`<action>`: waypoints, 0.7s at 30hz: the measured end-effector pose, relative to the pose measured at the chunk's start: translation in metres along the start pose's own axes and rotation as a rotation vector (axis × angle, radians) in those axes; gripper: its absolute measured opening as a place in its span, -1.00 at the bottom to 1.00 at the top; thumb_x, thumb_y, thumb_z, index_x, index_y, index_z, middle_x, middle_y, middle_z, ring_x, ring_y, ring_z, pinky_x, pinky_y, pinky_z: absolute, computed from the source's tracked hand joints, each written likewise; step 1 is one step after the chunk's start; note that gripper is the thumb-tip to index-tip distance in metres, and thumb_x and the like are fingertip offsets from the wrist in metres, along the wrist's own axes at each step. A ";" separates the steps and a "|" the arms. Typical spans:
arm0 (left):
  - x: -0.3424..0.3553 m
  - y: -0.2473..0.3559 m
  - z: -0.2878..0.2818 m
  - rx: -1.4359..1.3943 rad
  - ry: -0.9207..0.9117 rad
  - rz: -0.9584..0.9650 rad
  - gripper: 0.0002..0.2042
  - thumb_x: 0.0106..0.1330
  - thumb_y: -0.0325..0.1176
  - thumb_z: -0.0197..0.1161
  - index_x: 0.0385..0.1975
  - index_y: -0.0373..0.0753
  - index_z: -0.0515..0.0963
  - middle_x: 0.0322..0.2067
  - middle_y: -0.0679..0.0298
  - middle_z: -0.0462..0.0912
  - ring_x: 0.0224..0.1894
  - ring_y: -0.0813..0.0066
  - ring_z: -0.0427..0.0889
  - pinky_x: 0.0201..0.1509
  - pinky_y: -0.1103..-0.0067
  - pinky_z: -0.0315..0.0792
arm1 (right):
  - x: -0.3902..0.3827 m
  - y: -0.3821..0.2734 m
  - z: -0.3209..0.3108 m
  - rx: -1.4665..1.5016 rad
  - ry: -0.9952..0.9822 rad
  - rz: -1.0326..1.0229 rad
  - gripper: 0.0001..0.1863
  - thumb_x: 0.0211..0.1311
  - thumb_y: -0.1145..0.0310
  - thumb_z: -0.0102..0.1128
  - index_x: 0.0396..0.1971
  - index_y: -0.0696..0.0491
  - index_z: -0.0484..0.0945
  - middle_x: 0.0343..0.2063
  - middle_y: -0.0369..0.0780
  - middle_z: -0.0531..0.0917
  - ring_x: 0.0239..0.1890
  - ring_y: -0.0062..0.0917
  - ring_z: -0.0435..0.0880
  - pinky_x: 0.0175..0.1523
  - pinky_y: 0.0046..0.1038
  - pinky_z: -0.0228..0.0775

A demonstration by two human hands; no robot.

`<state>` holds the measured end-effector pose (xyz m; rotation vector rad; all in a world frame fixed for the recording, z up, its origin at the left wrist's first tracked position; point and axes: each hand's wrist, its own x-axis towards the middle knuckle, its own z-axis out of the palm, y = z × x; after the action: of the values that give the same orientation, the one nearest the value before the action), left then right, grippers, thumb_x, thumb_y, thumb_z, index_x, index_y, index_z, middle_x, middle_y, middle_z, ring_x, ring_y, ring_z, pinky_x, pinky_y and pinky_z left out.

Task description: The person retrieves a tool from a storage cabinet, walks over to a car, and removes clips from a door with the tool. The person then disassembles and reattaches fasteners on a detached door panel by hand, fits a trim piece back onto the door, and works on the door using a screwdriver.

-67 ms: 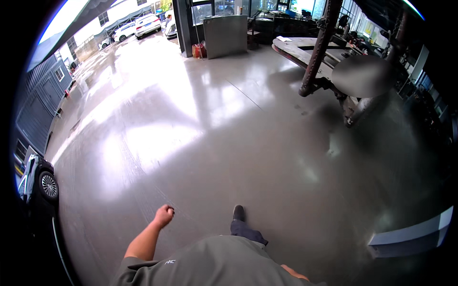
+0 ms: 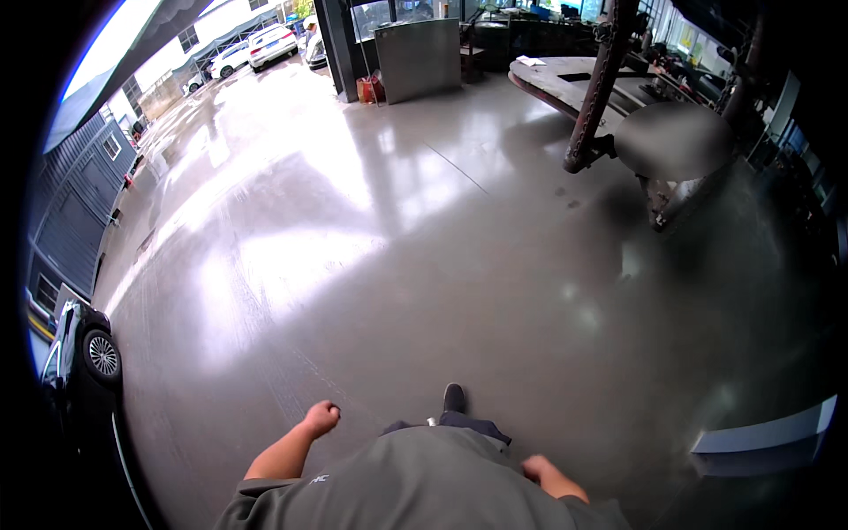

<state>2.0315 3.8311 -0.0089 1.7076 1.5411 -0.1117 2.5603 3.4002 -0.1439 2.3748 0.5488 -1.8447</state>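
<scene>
My left hand (image 2: pixel 323 418) hangs in front of my body on the left, over the bare floor. Its fingers are curled closed, with a small dark spot at their tips; what they hold, if anything, is too small to name. My right hand (image 2: pixel 535 468) is low beside my grey shirt (image 2: pixel 424 473), partly covered by it and smeared, so its fingers cannot be read. Neither hand touches any object around it. One dark shoe (image 2: pixel 454 397) shows ahead of my body on the smooth grey floor (image 2: pixel 459 309).
A dark car (image 2: pixel 99 353) stands close on the left. At the far right are a vehicle lift or frame rack (image 2: pixel 565 75) and its chained post (image 2: pixel 596 97). A grey panel (image 2: pixel 417 62) leans at the back. A white curved part (image 2: pixel 764 430) lies at right.
My right hand has swung forward into view from beside my body. The left hand has shifted slightly right and lower in the picture. The scene has turned a little.
</scene>
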 end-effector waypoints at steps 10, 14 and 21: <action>0.255 0.055 -0.055 0.070 -0.489 -0.337 -0.60 0.35 -0.15 0.13 0.03 -0.21 0.73 0.03 -0.04 0.76 0.16 0.00 0.70 0.30 0.26 0.52 | 0.056 -0.579 -0.497 0.644 0.379 -0.718 -0.75 0.51 0.39 0.11 0.05 0.16 0.57 -0.18 -0.17 0.75 -0.34 -0.60 0.65 -0.20 -0.47 0.57; 0.443 0.127 -0.123 0.199 -0.518 -0.226 -0.60 0.35 -0.15 0.12 0.00 -0.22 0.74 0.02 -0.06 0.76 0.15 -0.02 0.70 0.30 0.25 0.52 | 0.140 -0.633 -0.552 0.726 0.429 -0.496 -0.75 0.52 0.40 0.05 0.05 0.16 0.57 -0.23 -0.15 0.77 -0.42 -0.60 0.62 -0.30 -0.44 0.55; 0.795 0.439 -0.363 -0.031 0.124 0.114 -0.66 0.37 -0.22 0.09 -0.14 -0.28 0.75 -0.16 -0.03 0.80 0.00 0.02 0.77 0.17 0.28 0.60 | 0.150 -0.684 -0.591 0.298 0.144 -0.122 -0.69 0.27 0.28 0.30 -0.09 0.16 0.73 -0.38 -0.18 0.77 -0.37 -0.39 0.75 -0.27 -0.31 0.60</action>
<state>2.4501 4.7154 0.0072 1.8025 1.5227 0.0777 2.9110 4.2385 -0.0248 2.7403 0.4685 -1.9364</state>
